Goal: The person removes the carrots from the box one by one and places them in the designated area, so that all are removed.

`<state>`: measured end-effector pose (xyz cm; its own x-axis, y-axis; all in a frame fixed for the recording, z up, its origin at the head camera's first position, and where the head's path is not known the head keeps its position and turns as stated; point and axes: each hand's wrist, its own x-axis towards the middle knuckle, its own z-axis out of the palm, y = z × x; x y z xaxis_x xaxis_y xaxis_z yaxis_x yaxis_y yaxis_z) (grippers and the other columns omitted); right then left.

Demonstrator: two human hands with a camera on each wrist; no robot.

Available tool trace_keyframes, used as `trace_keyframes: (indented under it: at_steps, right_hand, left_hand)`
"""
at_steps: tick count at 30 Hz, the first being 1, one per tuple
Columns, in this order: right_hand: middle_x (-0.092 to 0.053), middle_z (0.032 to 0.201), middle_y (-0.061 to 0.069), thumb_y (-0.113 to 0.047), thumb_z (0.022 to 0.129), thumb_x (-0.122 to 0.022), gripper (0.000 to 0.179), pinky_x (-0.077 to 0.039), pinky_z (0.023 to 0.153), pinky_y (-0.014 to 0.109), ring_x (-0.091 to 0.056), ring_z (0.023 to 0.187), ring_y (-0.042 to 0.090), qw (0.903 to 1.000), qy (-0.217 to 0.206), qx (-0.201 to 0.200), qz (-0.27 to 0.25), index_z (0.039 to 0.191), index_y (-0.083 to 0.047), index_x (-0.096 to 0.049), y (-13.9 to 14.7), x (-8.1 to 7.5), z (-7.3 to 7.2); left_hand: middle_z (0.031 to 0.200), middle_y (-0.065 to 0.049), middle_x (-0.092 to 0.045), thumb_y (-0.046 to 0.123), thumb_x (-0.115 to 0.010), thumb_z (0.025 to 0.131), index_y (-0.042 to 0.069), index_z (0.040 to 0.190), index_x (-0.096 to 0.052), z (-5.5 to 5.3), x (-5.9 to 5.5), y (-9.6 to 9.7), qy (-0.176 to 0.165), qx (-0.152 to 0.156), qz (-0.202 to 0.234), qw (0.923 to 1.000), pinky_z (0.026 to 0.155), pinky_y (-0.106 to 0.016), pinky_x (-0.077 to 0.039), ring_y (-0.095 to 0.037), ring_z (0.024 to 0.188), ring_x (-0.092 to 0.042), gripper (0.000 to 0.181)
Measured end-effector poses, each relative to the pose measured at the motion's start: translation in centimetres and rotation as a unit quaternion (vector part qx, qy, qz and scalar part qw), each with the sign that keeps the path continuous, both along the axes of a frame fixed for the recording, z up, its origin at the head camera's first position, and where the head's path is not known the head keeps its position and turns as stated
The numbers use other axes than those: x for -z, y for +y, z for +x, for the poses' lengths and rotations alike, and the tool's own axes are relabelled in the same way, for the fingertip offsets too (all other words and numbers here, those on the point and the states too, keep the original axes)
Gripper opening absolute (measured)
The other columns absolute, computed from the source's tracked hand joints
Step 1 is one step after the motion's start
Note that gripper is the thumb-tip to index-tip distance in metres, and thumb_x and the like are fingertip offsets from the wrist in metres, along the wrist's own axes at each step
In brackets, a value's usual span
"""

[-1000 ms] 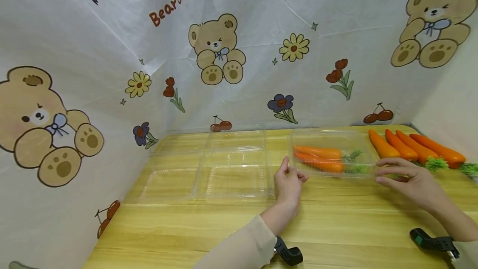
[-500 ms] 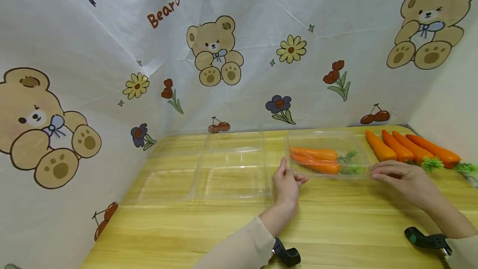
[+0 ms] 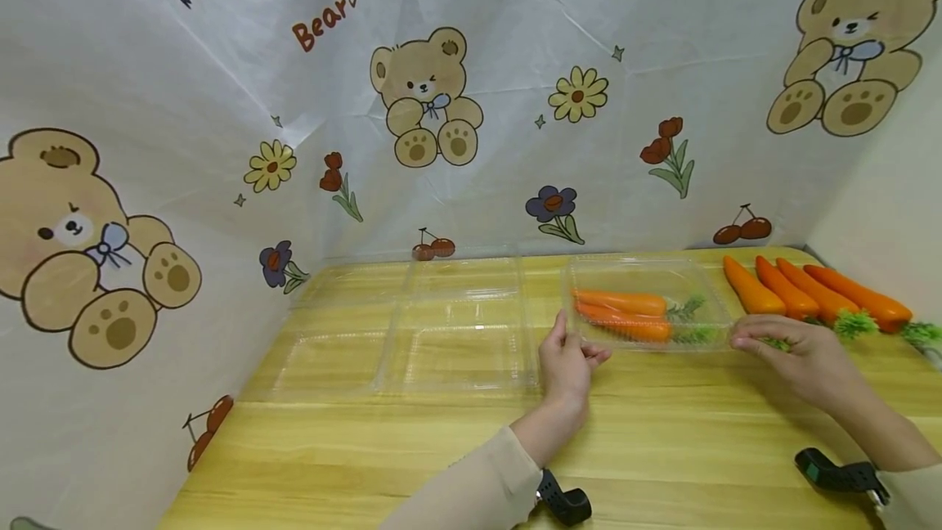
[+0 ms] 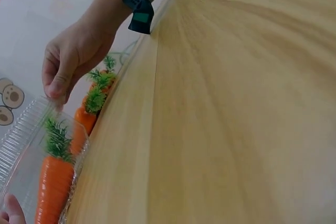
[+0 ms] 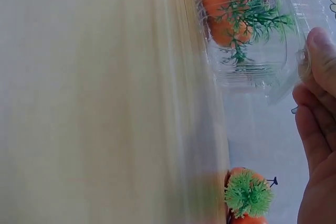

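A clear plastic container lies on the table at centre right in the head view. Inside are orange carrots with green leafy tops, seen through the plastic. My left hand holds its near left corner, thumb against the side and fingers at the front. Only a bit of that hand shows in the left wrist view. At the near right corner my right hand pinches the rim between thumb and fingers; the right wrist view shows the thumb on the plastic edge. I cannot tell whether the lid is fully closed.
Several more carrots lie in a row at the back right, just beyond my right hand. Clear plastic containers stand open on the left of the wooden table. A bear-print cloth hangs behind the table.
The thumb and fingers of my right hand have come closer together at the container's corner. My left hand has stayed at its corner. The head view has shifted slightly.
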<state>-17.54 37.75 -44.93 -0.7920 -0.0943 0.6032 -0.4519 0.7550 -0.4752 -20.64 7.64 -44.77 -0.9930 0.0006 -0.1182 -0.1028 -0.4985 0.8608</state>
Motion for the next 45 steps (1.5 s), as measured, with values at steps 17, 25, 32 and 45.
trace_keyframes:
  at_steps: [17,25,32,45]
  right_hand:
    - [-0.069,0.093,-0.031,-0.004,0.089,-0.079,0.015,-0.048,0.06,0.007,-0.061,0.079,-0.014,0.9971,-0.059,-0.018,0.044,0.09,-0.019,-0.081,0.6,-1.7,-0.4]
    - [-0.075,0.091,-0.018,-0.012,0.093,-0.076,0.008,-0.051,0.057,0.018,-0.06,0.077,-0.011,0.9898,-0.126,-0.008,0.067,0.091,-0.018,-0.081,0.9,-2.9,-0.8]
    - [-0.076,0.089,-0.012,-0.014,0.096,-0.074,0.008,-0.05,0.057,0.02,-0.06,0.072,-0.004,0.985,-0.159,-0.015,0.065,0.099,-0.011,-0.081,0.8,-3.6,-1.0]
    - [-0.072,0.094,-0.023,-0.005,0.092,-0.076,0.015,-0.052,0.063,0.011,-0.062,0.084,-0.011,0.9903,-0.121,-0.048,0.05,0.095,-0.018,-0.081,1.0,-3.4,-0.6]
  left_hand:
    - [0.088,-0.011,-0.056,-0.002,-0.041,0.104,0.005,0.159,-0.037,0.1,0.0,0.0,0.006,0.011,-0.005,0.9999,0.079,-0.033,-0.066,-0.014,0.071,-0.057,0.055]
    - [0.088,-0.011,-0.055,-0.002,-0.041,0.104,0.004,0.159,-0.036,0.1,0.1,0.0,0.011,0.009,-0.003,0.9999,0.08,-0.034,-0.066,-0.014,0.07,-0.056,0.056]
    - [0.089,-0.01,-0.054,0.0,-0.041,0.104,0.004,0.159,-0.036,0.1,0.2,-0.1,0.02,0.006,-0.009,0.9998,0.081,-0.034,-0.066,-0.015,0.07,-0.056,0.056]
    - [0.093,-0.015,-0.057,0.0,-0.043,0.103,0.004,0.158,-0.039,0.2,-0.2,-0.3,0.013,0.002,-0.004,0.9999,0.081,-0.035,-0.066,-0.016,0.072,-0.058,0.056]
